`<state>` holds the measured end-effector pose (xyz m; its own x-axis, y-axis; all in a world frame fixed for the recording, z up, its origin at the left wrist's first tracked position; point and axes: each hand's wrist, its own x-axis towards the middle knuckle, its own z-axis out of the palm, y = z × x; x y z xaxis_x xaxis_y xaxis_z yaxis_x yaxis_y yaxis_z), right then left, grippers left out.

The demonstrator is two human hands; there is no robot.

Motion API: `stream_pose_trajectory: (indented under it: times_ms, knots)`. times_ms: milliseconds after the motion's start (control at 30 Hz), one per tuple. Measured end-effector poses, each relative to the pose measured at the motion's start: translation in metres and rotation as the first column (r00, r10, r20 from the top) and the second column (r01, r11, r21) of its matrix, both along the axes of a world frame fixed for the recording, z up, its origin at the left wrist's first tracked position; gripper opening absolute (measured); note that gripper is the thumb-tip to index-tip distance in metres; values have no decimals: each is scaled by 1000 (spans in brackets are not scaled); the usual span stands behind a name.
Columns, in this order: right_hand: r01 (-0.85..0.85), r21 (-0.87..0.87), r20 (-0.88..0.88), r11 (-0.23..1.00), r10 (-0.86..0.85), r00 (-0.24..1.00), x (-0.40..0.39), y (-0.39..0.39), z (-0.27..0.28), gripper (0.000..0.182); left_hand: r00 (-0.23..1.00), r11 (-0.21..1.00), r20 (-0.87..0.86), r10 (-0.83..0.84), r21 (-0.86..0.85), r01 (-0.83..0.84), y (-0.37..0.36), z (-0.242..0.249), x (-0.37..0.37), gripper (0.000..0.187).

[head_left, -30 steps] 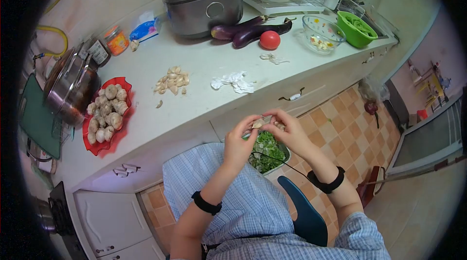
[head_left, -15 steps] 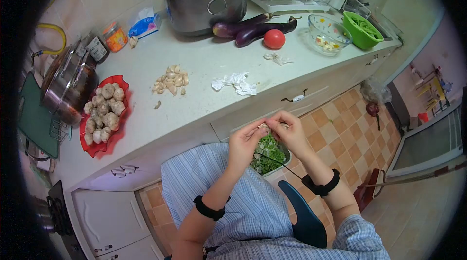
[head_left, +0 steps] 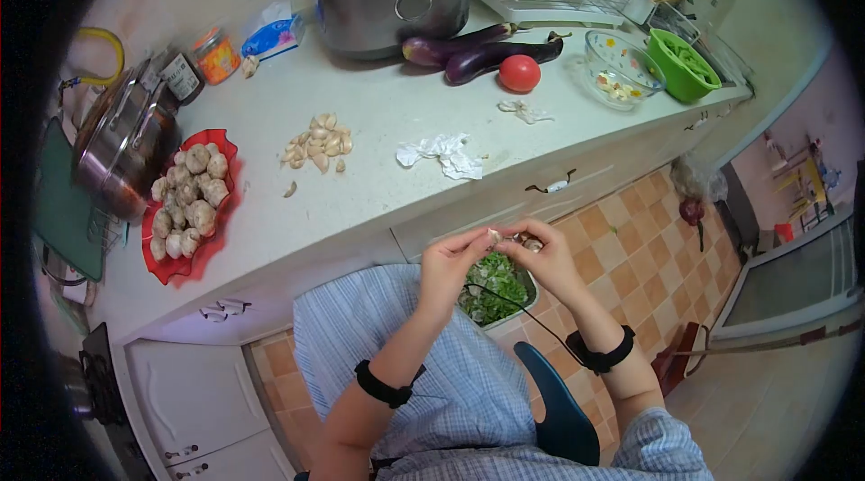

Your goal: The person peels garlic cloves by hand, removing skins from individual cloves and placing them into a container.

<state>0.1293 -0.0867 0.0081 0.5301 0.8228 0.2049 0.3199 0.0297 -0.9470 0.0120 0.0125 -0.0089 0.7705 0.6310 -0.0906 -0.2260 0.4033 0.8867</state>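
Note:
Both hands meet above a bin of green vegetable scraps (head_left: pixel 494 296), beyond my lap. My left hand (head_left: pixel 446 267) pinches a pale garlic clove (head_left: pixel 494 236) between thumb and fingers. Its tip meets the fingertips of my right hand (head_left: pixel 548 258), which is closed, with a pale garlic piece (head_left: pixel 533 245) showing in its curled fingers. How much garlic the right hand holds is hidden. On the counter lie a pile of loose garlic cloves (head_left: pixel 317 142) and a single clove (head_left: pixel 289 189). Whole garlic bulbs (head_left: pixel 191 197) fill a red wavy-edged dish (head_left: pixel 227 176).
Crumpled white tissue (head_left: pixel 441 155) lies near the edge of the counter (head_left: pixel 360 202). Behind it are two eggplants (head_left: pixel 505 58), a tomato (head_left: pixel 520 74) and a rice cooker (head_left: pixel 387 8). A glass bowl (head_left: pixel 622 67) holds peeled garlic, beside a green basket (head_left: pixel 682 67). A steel pot (head_left: pixel 122 152) stands left.
The two hands stay together over the scrap bin, their fingers shifting around the garlic; more garlic shows in the right hand. The whole view has shifted slightly.

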Motion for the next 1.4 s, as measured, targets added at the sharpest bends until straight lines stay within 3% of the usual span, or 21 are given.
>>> stream_pose_trajectory:
  times_ms: [133,433,1033,1233,1400]
  knots:
    - [37,-109,12,993,-35,999,-3,-3,6,18,999,999,-39,-14,39,15,-1,5,-2,23]
    - [-5,-90,-66,996,-1,998,1,-8,-1,14,996,974,-78,-50,215,65,2,-10,-1,22]
    - [-42,-117,-367,992,-4,930,6,-6,-5,15,987,989,-88,-138,39,142,6,0,-1,26]
    - [-3,-98,-442,995,-41,896,1,-5,-9,15,986,988,-131,-103,102,117,0,3,3,26]
    - [88,-102,-319,991,-116,940,-7,-2,-8,16,989,992,-99,-107,51,112,-4,1,5,27]
